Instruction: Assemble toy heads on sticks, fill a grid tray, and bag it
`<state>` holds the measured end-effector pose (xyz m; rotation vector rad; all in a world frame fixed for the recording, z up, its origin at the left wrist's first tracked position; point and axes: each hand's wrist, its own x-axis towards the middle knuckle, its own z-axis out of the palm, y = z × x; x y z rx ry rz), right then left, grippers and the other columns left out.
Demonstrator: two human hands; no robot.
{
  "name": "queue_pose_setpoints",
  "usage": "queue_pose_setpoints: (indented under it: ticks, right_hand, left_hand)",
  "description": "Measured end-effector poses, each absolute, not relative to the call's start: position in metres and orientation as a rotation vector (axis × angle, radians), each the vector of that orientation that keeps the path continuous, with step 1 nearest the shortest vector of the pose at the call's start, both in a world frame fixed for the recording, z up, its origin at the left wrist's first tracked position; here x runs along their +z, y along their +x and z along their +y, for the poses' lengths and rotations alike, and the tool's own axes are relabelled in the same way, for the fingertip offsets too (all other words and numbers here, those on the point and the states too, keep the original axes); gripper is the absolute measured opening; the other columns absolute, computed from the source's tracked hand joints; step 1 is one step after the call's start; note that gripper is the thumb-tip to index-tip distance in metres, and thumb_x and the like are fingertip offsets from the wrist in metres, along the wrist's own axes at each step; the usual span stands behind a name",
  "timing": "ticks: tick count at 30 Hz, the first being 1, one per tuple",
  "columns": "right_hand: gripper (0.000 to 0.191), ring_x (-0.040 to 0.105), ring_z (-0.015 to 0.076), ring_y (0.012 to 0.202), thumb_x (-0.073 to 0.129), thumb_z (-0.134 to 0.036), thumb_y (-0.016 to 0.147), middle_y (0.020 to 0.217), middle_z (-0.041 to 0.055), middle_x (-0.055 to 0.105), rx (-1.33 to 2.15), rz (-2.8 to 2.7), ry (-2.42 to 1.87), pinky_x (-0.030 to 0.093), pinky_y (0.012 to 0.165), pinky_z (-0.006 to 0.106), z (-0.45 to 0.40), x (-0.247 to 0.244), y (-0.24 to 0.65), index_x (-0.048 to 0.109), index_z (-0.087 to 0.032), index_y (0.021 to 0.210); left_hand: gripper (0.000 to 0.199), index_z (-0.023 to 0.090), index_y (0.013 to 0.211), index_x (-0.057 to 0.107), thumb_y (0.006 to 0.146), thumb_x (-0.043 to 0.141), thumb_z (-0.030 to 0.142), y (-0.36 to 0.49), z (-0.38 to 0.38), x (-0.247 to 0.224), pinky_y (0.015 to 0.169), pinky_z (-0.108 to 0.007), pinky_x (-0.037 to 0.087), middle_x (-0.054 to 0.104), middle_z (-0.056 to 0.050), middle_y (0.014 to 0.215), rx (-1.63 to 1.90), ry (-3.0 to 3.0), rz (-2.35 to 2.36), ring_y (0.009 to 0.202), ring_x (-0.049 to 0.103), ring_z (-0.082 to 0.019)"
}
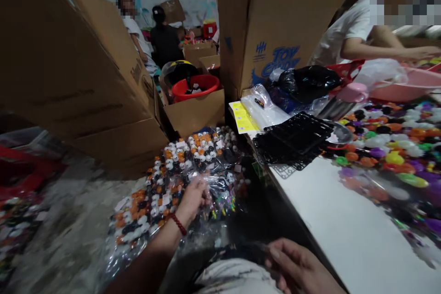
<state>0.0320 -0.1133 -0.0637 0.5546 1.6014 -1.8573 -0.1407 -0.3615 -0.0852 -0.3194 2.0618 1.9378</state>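
Note:
My left hand (pixel 196 195), with a dark red bead bracelet (pixel 178 224) at the wrist, reaches down over a pile of clear bags. Its fingers are curled on a clear plastic bag (pixel 222 188) with small colourful pieces in its lower part. Around it lie flat bags of small toys (pixel 175 156) in white, orange and black, several with faces. My right hand (pixel 298 264) is low in front of my lap, thumb against the bent fingers. Whatever sits at its fingertips is thin and dark, too blurred to name.
A white table (pixel 310 202) bears black plastic frames (pixel 292 138), a steel cup (pixel 332 108) and many colourful toys (pixel 392 138). Large cardboard boxes (pixel 113 82) stand left and ahead; a red basin (pixel 195 87) rests on one. A co-worker (pixel 361 36) is across the table.

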Motion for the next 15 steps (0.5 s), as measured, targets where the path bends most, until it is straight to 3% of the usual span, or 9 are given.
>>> queue_pose_setpoints:
  ticks: [4,9,12,15]
  right_hand:
    - [0.057,0.052,0.0073,0.052,0.073,-0.069,0.071,0.061,0.0002,0.062,-1.96,1.534,0.532,0.039,0.054,0.018,-0.124,-0.069,0.01,0.06,-0.015,0.083]
    - [0.038,0.065,0.0112,0.069,0.082,-0.042,0.076,0.082,0.0041,0.069,-2.164,1.236,0.777,0.051,0.066,0.02,-0.13,-0.098,-0.016,0.059,-0.015,0.092]
    - [0.025,0.069,0.0162,0.075,0.069,-0.036,0.09,0.086,0.0092,0.068,-2.231,1.01,0.978,0.056,0.075,0.028,-0.136,-0.117,-0.044,0.057,-0.014,0.096]
    - [0.031,0.067,0.0168,0.071,0.049,-0.043,0.1,0.078,0.0097,0.066,-2.224,0.936,1.137,0.056,0.07,0.028,-0.143,-0.135,-0.075,0.055,-0.013,0.094]
  left_hand:
    - [0.037,0.02,0.085,0.053,0.072,0.066,0.053,-0.145,-0.348,-0.089,0.057,-0.027,0.052,0.057,0.003,0.067,2.025,-0.264,1.995,0.06,0.059,-0.013]
    - [0.031,0.022,0.084,0.054,0.086,0.053,0.053,-0.149,-0.336,-0.111,0.068,-0.028,0.05,0.06,0.0,0.073,1.912,-0.003,2.2,0.068,0.058,-0.016]
    - [0.029,0.023,0.089,0.057,0.09,0.047,0.05,-0.143,-0.323,-0.136,0.075,-0.028,0.047,0.062,-0.001,0.078,1.747,0.137,2.425,0.074,0.058,-0.017]
    - [0.025,0.025,0.1,0.059,0.091,0.045,0.044,-0.131,-0.304,-0.163,0.075,-0.03,0.046,0.063,-0.002,0.08,1.618,0.153,2.572,0.075,0.059,-0.019]
